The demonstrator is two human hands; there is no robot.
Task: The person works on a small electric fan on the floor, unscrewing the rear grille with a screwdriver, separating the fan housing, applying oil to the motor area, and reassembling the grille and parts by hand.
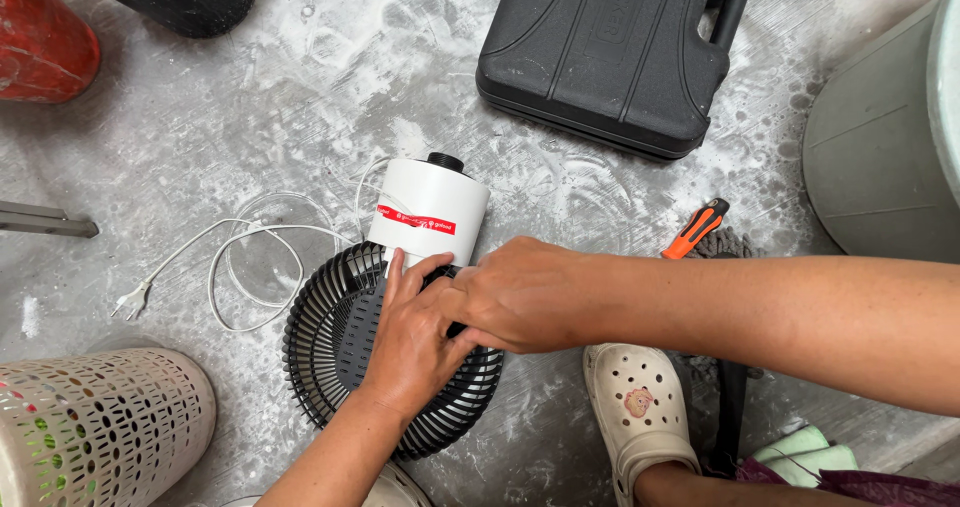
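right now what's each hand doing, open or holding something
Left hand: open, fingers flat on the fan grille.
Right hand: curled over the fan's middle by the white motor housing; what it grips cannot be told.

Matt black plastic fan grille (330,352), glossy white motor housing (430,212), rough concrete floor (330,97)

We see the fan grille (340,357) lying on the floor (300,97), motor housing (430,210) just behind it, tool case (610,57) farther back, basket (100,427) at left.
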